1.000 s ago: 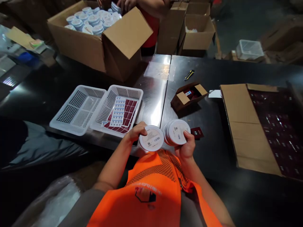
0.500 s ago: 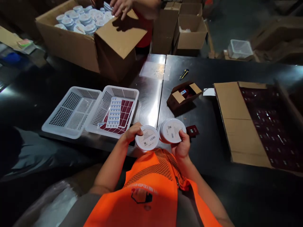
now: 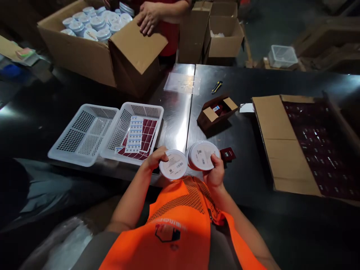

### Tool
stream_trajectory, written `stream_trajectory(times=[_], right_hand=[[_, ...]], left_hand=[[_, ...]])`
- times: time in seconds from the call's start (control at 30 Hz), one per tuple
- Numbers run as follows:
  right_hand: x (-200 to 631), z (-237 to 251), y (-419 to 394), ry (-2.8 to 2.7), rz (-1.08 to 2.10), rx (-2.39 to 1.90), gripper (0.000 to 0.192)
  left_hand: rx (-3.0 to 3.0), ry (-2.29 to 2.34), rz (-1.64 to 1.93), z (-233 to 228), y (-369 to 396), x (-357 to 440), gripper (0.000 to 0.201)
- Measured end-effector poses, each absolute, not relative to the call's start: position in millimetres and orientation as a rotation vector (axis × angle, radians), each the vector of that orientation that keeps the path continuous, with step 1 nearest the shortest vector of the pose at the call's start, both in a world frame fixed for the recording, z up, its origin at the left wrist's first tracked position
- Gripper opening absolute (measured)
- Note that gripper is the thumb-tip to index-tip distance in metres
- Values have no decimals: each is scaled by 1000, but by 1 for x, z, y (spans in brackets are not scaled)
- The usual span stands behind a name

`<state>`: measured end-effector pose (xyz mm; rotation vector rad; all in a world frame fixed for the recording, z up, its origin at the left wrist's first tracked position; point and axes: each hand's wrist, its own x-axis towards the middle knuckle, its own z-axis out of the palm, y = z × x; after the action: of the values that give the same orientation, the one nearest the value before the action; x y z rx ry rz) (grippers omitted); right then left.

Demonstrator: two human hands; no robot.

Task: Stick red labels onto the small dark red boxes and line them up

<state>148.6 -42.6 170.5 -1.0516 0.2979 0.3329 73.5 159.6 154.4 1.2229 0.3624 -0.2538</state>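
My left hand grips a round white tub by its edge, thumb on top, with the printed label facing up. Beside it, my right hand holds another round white tub, which shows a second rim beneath it, so it looks like a stack. The two sit almost edge to edge above the near side of the metal table. Just right of my right hand lies a small dark red packet. My fingers under the tubs are mostly hidden.
Two white perforated baskets stand left, the right one holding label sheets. A small carton, a cutter and a large carton of dark red packs are to the right. Across the table, a co-worker's hand rests on a carton of tubs.
The co-worker's hand has moved down onto the carton flap. My hands keep hold of the tubs, nearly unmoved; the view has shifted slightly.
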Motion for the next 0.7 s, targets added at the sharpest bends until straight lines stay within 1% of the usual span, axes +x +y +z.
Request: stream_trajectory(times=[0.2,0.7], right_hand=[[149,170,-43,285,346,-1053,33],[150,169,-43,247,324,-1069,31]], left_hand=[[1224,347,-259,153,160,73,24],[1216,366,-279,155,159,74,21]])
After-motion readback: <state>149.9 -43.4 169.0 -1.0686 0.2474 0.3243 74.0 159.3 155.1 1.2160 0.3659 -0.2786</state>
